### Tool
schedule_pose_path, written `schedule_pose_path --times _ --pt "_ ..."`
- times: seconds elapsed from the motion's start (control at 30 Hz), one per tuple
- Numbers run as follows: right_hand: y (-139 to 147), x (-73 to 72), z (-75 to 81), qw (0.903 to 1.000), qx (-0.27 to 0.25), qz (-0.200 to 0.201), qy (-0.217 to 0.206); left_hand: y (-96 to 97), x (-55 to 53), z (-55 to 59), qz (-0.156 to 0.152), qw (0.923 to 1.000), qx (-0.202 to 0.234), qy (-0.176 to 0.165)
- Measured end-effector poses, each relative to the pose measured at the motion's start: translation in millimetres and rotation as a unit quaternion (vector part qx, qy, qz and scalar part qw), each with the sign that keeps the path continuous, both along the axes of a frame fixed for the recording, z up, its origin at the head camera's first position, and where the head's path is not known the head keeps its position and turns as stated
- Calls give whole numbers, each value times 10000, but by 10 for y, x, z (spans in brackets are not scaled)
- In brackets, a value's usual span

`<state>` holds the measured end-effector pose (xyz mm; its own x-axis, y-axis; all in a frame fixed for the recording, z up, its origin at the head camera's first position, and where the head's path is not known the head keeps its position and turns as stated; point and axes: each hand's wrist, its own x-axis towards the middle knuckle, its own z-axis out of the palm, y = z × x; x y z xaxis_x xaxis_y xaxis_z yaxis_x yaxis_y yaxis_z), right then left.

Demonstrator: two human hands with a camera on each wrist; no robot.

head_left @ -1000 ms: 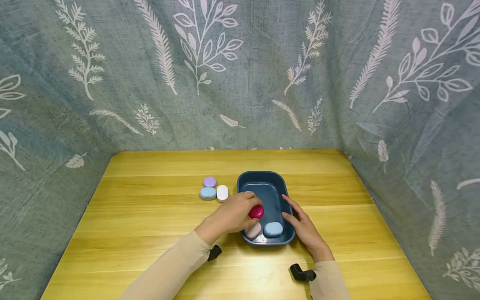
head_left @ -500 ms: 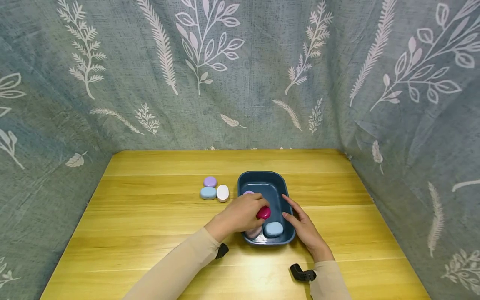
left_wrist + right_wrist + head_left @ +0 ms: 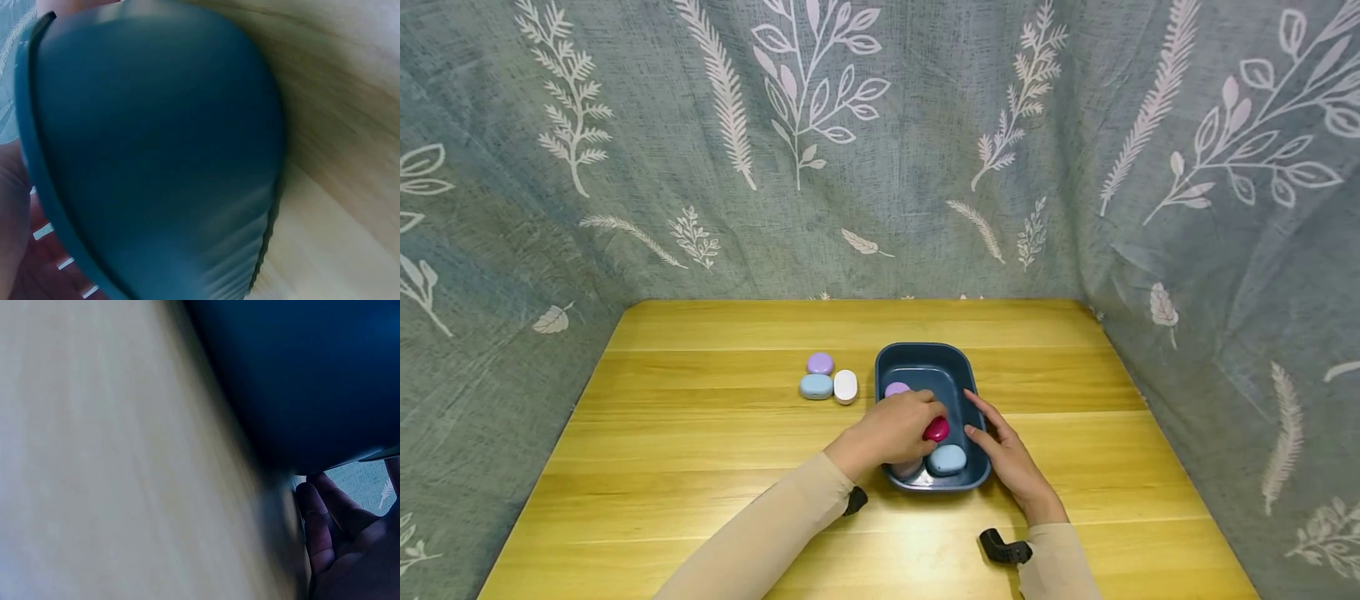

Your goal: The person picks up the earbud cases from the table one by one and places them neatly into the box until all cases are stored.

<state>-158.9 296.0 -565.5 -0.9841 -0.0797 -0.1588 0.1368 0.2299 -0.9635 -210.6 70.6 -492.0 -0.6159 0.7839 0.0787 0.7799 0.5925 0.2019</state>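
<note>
My left hand (image 3: 898, 425) reaches over the near left part of a dark blue plastic tub (image 3: 925, 343) and pinches a small glossy magenta oval case (image 3: 936, 429) between thumb and fingers. Beside it inside the tub lies a light blue oval case (image 3: 947, 459). A lilac case (image 3: 897, 389) sits by the tub's left wall, and a pale pink case (image 3: 906, 468) is partly hidden under my left hand. My right hand (image 3: 1015, 462) holds the tub's right side, thumb and index fingertips over the rim, other fingers against the outer wall (image 3: 325, 394).
Left of the tub, a lilac case (image 3: 820, 363), a light blue case (image 3: 816, 386) and a white case (image 3: 846, 387) lie close together on the wooden table (image 3: 700, 400). A patterned grey-blue curtain (image 3: 880, 150) surrounds the table's back and sides.
My left hand has moved slightly right and toward me with the magenta case, which now sits close to the light blue case. My right hand and the tub have stayed put.
</note>
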Motion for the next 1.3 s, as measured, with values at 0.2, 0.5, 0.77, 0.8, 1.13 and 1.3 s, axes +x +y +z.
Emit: schedule_pose_path --times 0.2,0.5,0.77,0.8,1.13,1.3 --pt "-16 26 -1 10000 -1 -26 -28 41 5 -25 -25 9999 -111 13" --pt "-11 35 -30 10000 3 -22 -21 139 -1 -64 -116 9993 -363 -15" --pt "-10 38 -26 9999 36 37 103 207 -13 -62 -162 9991 -387 -37" --pt "-12 38 -24 10000 41 34 84 211 -14 -59 -169 9991 -379 -49" --pt "-46 15 -37 9999 17 -65 101 223 -68 -109 -139 9989 -431 -71" --pt "-66 5 -2 10000 -4 -14 96 216 -96 -139 -113 9986 -501 -95"
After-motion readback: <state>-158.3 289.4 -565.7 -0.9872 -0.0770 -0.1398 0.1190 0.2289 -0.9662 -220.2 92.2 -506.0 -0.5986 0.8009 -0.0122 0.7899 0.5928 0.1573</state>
